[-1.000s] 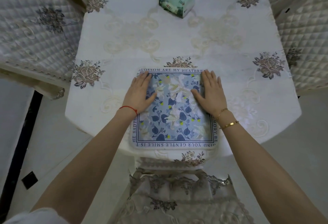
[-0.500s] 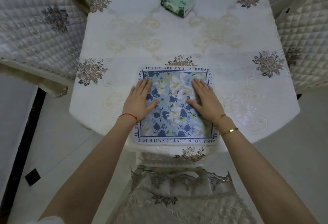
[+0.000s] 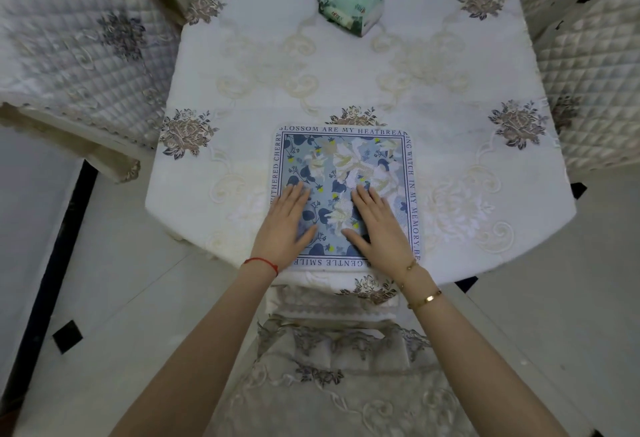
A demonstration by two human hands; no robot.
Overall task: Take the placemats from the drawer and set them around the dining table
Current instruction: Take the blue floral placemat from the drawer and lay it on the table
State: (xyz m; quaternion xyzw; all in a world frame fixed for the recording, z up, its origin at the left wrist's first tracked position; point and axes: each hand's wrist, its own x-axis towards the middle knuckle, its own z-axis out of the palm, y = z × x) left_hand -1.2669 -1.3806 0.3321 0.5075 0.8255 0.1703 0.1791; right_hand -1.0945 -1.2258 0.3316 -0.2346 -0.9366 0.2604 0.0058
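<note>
1. Both hands are sliding back toward the near edge of the placemat (image 3: 346,173): a second ago they were lying flat at its far half, and now I am seeing them resting over its near half, closer together.
2. I am watching the blue floral placemat lying flat at the near end of the dining table (image 3: 346,65), its near border reaching the table's edge and its far border touching an embroidered flower.
3. My reading of the left hand (image 3: 285,228) is that it is lying flat with its fingers straight and together, pressing on the mat's left part and gripping nothing.
4. I am seeing the right hand (image 3: 377,228) doing the same on the right part, fingers straight, thumb spread toward the middle, holding nothing.
5. I am judging that this mat is being smoothed into its place setting, so this seat's step is nearly closing.
6. Looking further out, I am noting a green tissue pack (image 3: 350,6) sitting well apart at the far middle, and quilted chair covers (image 3: 79,48) standing at the table's sides.
7. I am seeing no other placemat on the table, so the next move is probably calling for lifting both hands away and fetching another mat for another seat.
</note>
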